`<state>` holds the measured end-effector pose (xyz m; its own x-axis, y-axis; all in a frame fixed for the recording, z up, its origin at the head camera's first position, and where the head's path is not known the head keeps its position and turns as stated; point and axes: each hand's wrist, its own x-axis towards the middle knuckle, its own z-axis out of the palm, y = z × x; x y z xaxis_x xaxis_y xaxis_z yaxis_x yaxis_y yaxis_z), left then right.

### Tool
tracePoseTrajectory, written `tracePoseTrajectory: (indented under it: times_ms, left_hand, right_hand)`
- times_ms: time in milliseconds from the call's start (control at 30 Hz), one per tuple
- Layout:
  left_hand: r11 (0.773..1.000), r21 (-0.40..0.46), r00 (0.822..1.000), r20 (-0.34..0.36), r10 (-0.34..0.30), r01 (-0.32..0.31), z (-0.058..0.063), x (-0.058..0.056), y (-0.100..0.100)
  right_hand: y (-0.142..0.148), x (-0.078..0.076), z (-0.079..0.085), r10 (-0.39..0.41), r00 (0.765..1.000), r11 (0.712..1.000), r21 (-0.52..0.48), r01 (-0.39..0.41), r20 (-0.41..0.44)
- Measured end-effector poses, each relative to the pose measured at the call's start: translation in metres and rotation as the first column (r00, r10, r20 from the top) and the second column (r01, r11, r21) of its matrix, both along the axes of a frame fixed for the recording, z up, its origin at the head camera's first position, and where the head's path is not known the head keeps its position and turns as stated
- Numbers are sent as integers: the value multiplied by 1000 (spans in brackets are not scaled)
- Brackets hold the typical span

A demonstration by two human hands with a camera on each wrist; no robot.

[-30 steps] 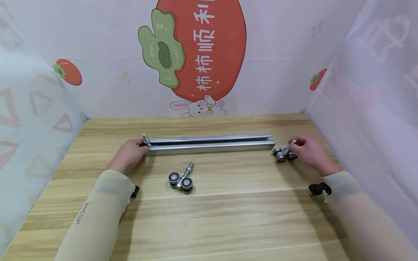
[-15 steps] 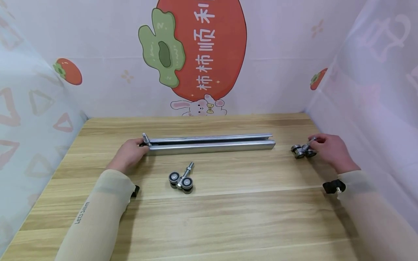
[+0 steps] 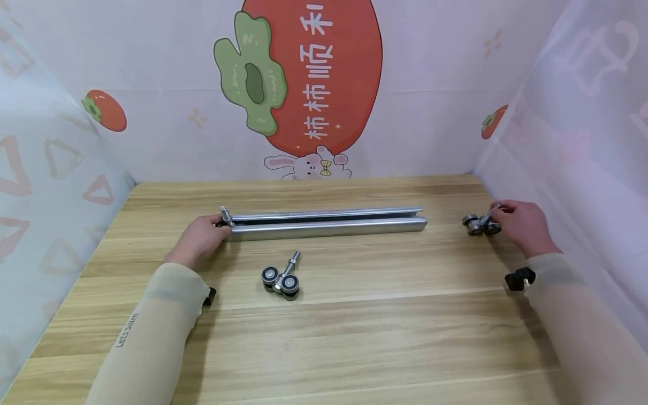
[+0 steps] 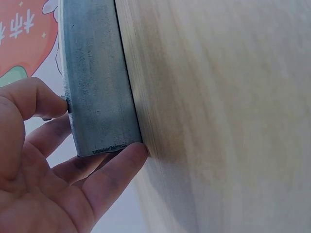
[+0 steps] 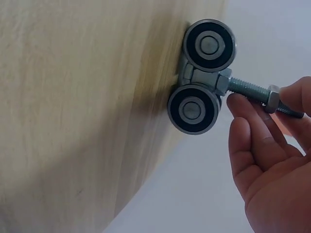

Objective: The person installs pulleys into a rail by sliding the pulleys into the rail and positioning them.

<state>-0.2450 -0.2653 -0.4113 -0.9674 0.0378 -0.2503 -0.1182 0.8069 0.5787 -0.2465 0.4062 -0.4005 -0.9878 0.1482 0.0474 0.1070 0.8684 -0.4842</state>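
Observation:
A steel C-channel rail lies across the back of the wooden table, slot up. My left hand holds its left end; in the left wrist view the thumb is at the top edge and fingers wrap the end face of the rail. A threaded bolt sticks up from the slot beside that hand; what it joins inside is hidden. At the right, my right hand pinches the threaded stem of a roller trolley, whose wheels sit low over the table. A second roller trolley lies in front of the rail.
The wooden table spreads in front of both arms. Printed curtains close in its back and both sides. The right hand is close to the right-hand curtain.
My right hand has carried its roller trolley to the right, away from the rail's end and slightly back. The left hand, the rail and the front roller trolley have stayed in place.

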Motion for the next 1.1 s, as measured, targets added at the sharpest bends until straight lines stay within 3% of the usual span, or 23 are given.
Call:
tracePoseTrajectory:
  times_ms: [267, 767, 1100]
  left_hand:
    - [1000, 8, 1000, 2, 0, 0, 1, 1, 0]
    - [1000, -1, 1000, 4, -1, 1, 1, 0, 1]
    - [1000, -11, 1000, -11, -2, 2, 1, 0, 1]
  right_hand:
    - [-10, -4, -2, 12, 997, 999, 44, -9, -77]
    - [-47, -11, -6, 75, 987, 997, 3, -76, -145]
    - [-74, -17, -10, 110, 984, 994, 18, -108, -138]
